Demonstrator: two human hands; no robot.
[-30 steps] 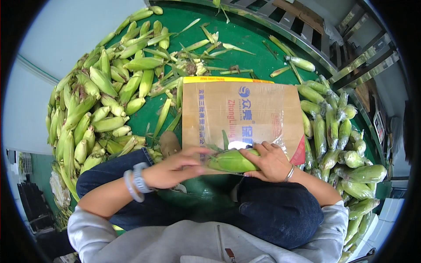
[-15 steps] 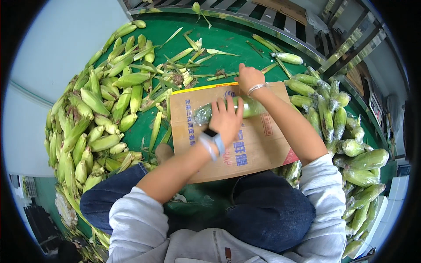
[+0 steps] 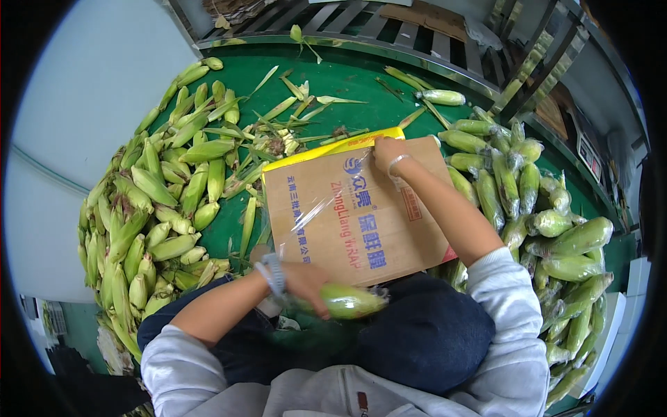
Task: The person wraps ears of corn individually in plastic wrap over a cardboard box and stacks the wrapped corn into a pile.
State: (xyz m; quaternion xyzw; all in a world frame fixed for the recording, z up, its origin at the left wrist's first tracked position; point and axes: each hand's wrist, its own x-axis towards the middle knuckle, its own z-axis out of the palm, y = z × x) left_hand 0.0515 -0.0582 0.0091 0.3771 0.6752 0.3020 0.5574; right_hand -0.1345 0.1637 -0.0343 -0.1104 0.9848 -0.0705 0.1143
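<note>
My left hand (image 3: pixel 306 283) is low in front of my lap, its fingers closed round a green ear of corn in clear film (image 3: pixel 347 301). Motion blurs that hand. My right hand (image 3: pixel 390 154) is closed at the far edge of a brown cardboard box (image 3: pixel 319 236), beside its yellow strip (image 3: pixel 333 147). It appears to pinch clear cling film (image 3: pixel 313 217), which glints across the cardboard; the fingertips are partly hidden. The box lies tilted across my knees.
Unwrapped corn ears (image 3: pixel 149 184) lie heaped on the left. Wrapped ears (image 3: pixel 570 278) are piled on the right. Loose husks (image 3: pixel 278 142) litter the green surface (image 3: pixel 347 69) beyond the box. A slatted metal rack (image 3: pixel 431 55) bounds the far side.
My left hand has carried the corn from the box top down toward my lap. The right hand has moved nearer, to the box's far edge, and more of the yellow strip shows.
</note>
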